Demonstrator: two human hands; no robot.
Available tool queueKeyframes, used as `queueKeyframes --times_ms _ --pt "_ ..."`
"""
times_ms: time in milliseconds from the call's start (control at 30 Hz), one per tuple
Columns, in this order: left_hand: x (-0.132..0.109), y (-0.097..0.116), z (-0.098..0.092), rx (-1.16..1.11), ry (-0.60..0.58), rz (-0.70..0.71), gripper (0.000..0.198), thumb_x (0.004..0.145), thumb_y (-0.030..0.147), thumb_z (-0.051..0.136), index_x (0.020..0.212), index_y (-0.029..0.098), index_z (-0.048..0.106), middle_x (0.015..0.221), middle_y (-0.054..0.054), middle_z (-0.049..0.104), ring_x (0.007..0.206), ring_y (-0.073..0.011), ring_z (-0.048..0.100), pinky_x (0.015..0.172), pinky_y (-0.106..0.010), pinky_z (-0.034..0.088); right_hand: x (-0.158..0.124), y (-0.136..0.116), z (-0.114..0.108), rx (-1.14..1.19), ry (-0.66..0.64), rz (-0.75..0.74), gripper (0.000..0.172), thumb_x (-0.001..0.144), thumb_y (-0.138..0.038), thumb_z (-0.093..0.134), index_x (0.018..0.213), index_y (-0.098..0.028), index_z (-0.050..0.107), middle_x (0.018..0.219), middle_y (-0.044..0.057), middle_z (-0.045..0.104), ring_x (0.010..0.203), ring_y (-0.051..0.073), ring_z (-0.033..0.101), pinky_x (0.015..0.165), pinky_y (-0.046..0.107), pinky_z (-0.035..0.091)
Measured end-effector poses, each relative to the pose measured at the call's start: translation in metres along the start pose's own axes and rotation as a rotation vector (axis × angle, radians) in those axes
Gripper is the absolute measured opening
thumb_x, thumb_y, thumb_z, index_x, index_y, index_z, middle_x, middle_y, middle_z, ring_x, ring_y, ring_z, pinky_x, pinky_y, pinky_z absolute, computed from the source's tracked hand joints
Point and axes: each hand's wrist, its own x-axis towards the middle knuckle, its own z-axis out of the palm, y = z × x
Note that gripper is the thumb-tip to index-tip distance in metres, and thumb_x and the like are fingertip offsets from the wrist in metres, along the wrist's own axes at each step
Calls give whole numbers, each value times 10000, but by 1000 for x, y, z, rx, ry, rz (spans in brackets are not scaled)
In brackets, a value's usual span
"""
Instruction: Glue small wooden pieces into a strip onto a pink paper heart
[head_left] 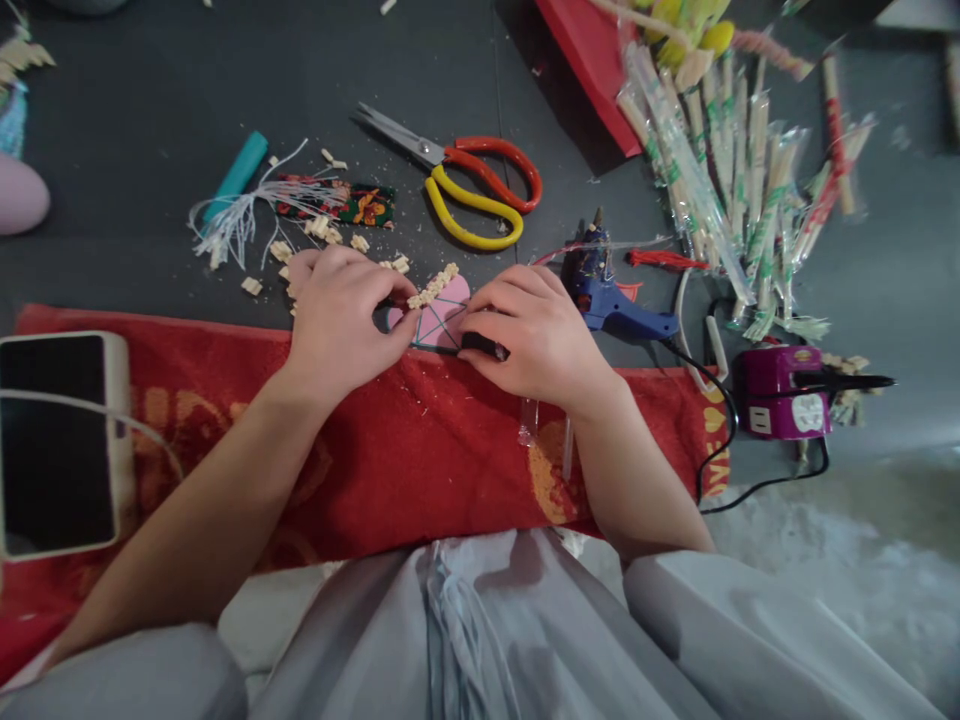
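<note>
A small pink rounded piece [432, 328] with dark teal threads crossing it lies at the table edge, by the red towel [442, 440]. Along its upper edge runs a row of little beige chips [433, 287]. My left hand [341, 310] is closed in a pinch at the left end of that row, thumb and forefinger on the pink piece. From the right, my right hand [536, 335] grips the same piece with bent fingers. Its right part is hidden under them. A blue glue gun [615, 302] rests just right of my right hand.
Scissors [442, 155] with red and yellow handles lie ahead. White threads [240, 215], a teal roll [238, 175] and loose beige chips [322, 230] are at left. Wrapped sticks [720, 170] and a purple power socket [784, 392] with a cord sit right. A phone [60, 440] lies left.
</note>
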Motion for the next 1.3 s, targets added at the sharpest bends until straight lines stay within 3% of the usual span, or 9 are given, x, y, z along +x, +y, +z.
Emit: queueKeyframes --times_ms 367,533,700,900,1300 --pt "-1 0 1 32 15 22 136 1003 381 644 938 304 735 955 -22 810 1121 -338 698 1079 -647 491 4 0 8 -170 97 -239 310 1085 -157 572 826 -206 736 878 43 771 975 225 576 882 399 435" --pt "-1 0 2 24 19 31 121 993 388 647 939 310 723 975 -27 814 1140 -346 699 1071 -632 489 5 -6 11 -157 61 -264 319 1110 -169 532 867 -203 734 876 43 765 969 221 589 873 381 445" --pt "-2 -1 5 18 28 18 101 981 382 651 939 322 721 968 -24 814 1139 -351 698 1080 -649 479 6 -8 11 -175 118 -297 316 1106 -156 539 863 -194 736 860 43 754 949 218 584 832 360 440" --pt "-1 -1 6 33 18 11 95 956 393 674 928 317 723 953 -16 810 1125 -340 692 1060 -638 474 5 -7 11 -156 36 -267 327 1119 -174 497 927 -193 761 887 59 764 951 226 583 856 378 427" --pt "1 2 3 16 -18 -31 180 994 428 615 968 314 752 989 -16 821 1141 -336 680 1071 -635 432 6 -8 9 -155 17 -266 329 1110 -150 489 960 -190 778 900 62 771 941 224 577 864 374 420"
